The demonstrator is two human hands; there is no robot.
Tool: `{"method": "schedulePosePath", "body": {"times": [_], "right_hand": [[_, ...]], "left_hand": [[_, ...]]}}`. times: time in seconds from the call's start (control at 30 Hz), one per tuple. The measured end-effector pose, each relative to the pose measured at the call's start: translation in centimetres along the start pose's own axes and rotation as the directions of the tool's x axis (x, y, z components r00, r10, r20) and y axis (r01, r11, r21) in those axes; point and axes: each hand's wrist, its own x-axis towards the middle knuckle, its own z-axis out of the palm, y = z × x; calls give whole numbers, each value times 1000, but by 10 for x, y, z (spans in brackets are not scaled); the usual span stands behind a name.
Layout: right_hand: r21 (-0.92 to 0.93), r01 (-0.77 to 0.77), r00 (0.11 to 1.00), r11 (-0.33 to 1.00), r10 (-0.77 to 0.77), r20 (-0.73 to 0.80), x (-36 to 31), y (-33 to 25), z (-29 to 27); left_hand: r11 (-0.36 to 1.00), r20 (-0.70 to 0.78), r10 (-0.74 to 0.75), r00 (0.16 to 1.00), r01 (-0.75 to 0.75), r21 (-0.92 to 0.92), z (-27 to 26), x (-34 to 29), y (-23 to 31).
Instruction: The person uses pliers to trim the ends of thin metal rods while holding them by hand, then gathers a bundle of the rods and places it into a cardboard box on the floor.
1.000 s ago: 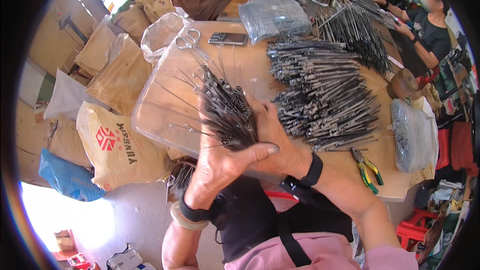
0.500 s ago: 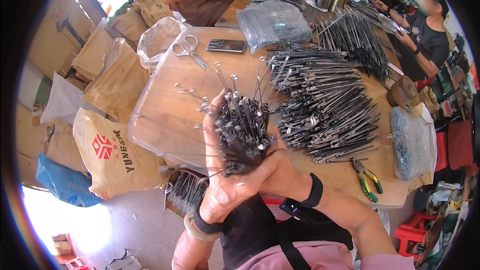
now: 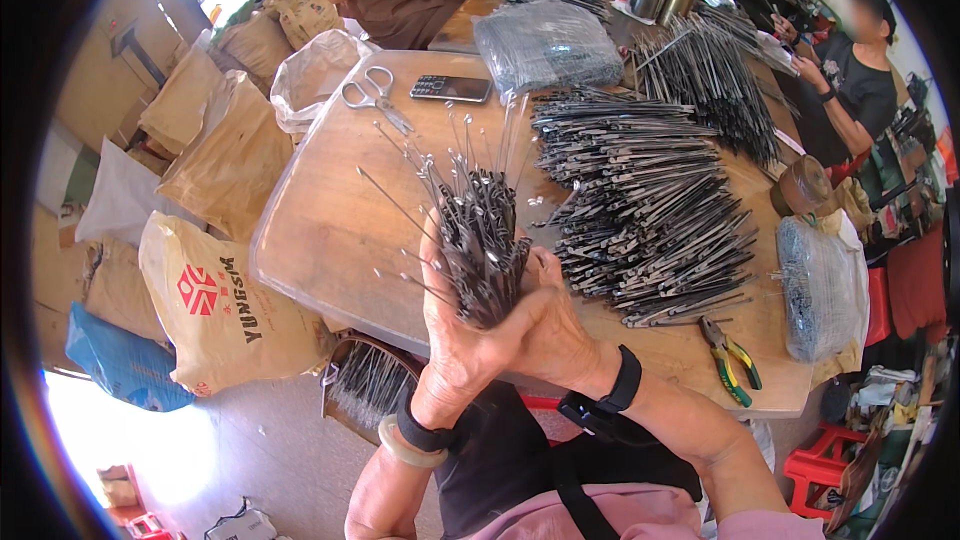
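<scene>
Both my hands are closed around a thick bundle of thin dark metal rods (image 3: 485, 240) above the near edge of the table. My left hand (image 3: 455, 345) wraps the bundle's left side and bottom; my right hand (image 3: 562, 325) presses on its right side, fingers partly hidden. Several thin rods with small shiny looped ends stick up and out to the left from the bundle. Just right of my hands lies a wide pile of similar dark rods (image 3: 645, 205). Yellow-and-green pliers (image 3: 732, 362) rest near the table's front right.
Scissors (image 3: 380, 100) and a keypad phone (image 3: 450, 89) lie toward the back of the wooden table (image 3: 320, 210). Plastic-wrapped bundles (image 3: 547, 45) sit behind and at right. A bin of rods (image 3: 372, 380) stands below the edge. Sacks (image 3: 240, 300) line the left. Two people work beyond.
The bundle has shifted slightly left and upward in my hands and looks narrower, its protruding rods fanned differently. Both hands keep their hold. The person at right has moved their hands.
</scene>
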Motion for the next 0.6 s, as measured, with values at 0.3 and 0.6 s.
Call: {"method": "schedulePosePath", "body": {"times": [0.3, 0.6], "right_hand": [[159, -23, 1000, 987, 22, 6, 5, -1, -12], [137, -111, 960, 984, 71, 270, -17, -16, -29]], "left_hand": [[993, 24, 114, 993, -114, -5, 6, 7, -7], [989, -63, -145, 987, 146, 18, -7, -13, 20]]}}
